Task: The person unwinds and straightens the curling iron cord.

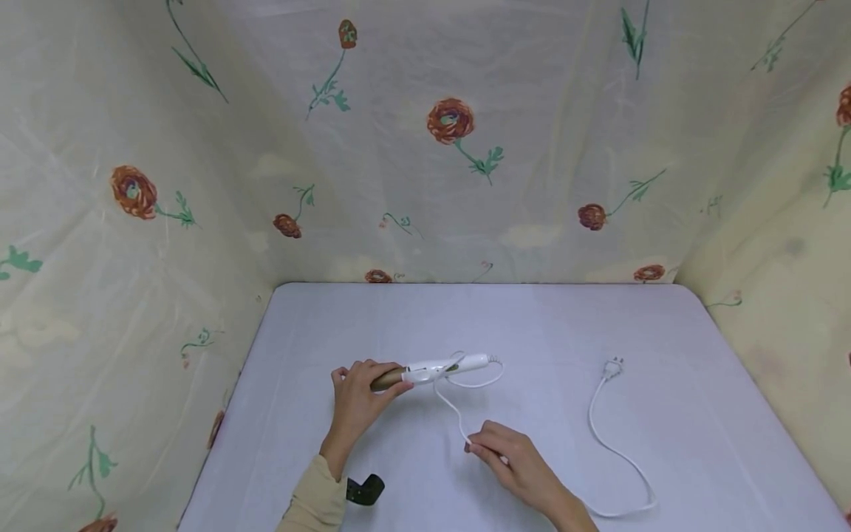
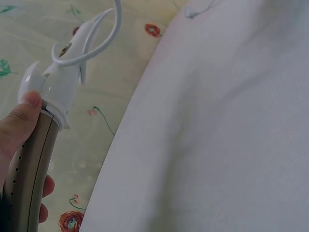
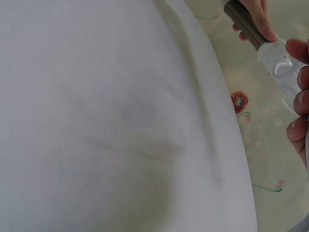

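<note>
The left hand (image 1: 359,399) grips the bronze, perforated metal barrel of a slim curling iron (image 1: 432,369), whose glossy white plastic handle extends to the right of that hand, just above the smooth white table (image 1: 665,332). The right hand (image 1: 508,454), apart from the left and nearer the person, pinches the thin white rubbery cord (image 1: 448,406) between curled fingertips. The cord loops around the handle, and its remainder curves to the right of the right hand, ending in a plug (image 1: 613,366).
</note>
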`<action>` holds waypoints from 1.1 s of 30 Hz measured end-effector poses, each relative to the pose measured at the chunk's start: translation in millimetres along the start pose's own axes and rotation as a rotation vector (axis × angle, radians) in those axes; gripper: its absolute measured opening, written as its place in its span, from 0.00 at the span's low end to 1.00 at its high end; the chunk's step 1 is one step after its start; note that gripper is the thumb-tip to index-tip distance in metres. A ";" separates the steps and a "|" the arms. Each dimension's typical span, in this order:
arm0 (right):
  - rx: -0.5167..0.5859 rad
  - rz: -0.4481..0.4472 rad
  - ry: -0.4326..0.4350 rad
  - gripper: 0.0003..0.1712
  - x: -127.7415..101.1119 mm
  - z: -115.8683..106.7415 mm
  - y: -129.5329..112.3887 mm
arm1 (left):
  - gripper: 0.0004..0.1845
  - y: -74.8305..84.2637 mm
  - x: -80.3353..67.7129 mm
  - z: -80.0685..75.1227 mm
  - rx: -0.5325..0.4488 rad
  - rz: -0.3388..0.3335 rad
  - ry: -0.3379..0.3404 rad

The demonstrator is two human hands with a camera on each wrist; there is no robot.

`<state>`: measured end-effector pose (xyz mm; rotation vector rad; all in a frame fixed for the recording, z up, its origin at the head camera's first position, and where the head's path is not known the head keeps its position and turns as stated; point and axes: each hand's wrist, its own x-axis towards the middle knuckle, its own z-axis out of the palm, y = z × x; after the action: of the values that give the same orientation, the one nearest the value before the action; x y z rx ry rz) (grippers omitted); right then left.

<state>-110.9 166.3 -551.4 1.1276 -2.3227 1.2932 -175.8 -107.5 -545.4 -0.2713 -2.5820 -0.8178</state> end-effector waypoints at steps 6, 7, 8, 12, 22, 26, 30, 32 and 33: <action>0.022 -0.011 0.044 0.14 4.2 -2.8 -4.2 | 0.22 -0.8 -0.3 0.1 0.019 -0.005 -0.013; 0.028 -0.014 0.054 0.15 4.8 -3.1 -4.9 | 0.22 -0.9 -0.7 0.4 0.022 -0.008 -0.017; 0.032 -0.018 0.066 0.15 5.6 -3.5 -5.6 | 0.22 -1.0 -1.0 0.6 0.024 -0.013 -0.023; 0.043 -0.051 0.134 0.16 9.3 -6.8 -6.7 | 0.23 -1.6 -1.9 2.4 0.029 -0.024 -0.047; 0.012 -0.018 0.222 0.17 25.9 -26.6 2.0 | 0.24 -3.8 -2.2 3.4 0.054 0.001 -0.110; -0.040 0.034 0.258 0.17 35.2 -37.1 5.1 | 0.24 -5.3 -3.7 3.1 0.044 0.032 -0.146; -0.081 0.066 0.289 0.15 47.4 -48.8 -1.4 | 0.23 -5.7 -5.0 1.6 0.014 0.057 -0.172; -0.090 0.073 0.298 0.14 52.3 -53.3 -4.0 | 0.22 -6.4 -5.7 0.7 0.010 0.064 -0.183; -0.086 0.077 0.306 0.13 54.4 -55.2 -5.0 | 0.22 -6.9 -6.2 0.2 0.007 0.069 -0.187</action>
<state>-151.4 181.8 -487.0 0.7596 -2.1878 1.2764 -172.4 -113.3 -551.8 -0.4524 -2.7300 -0.7919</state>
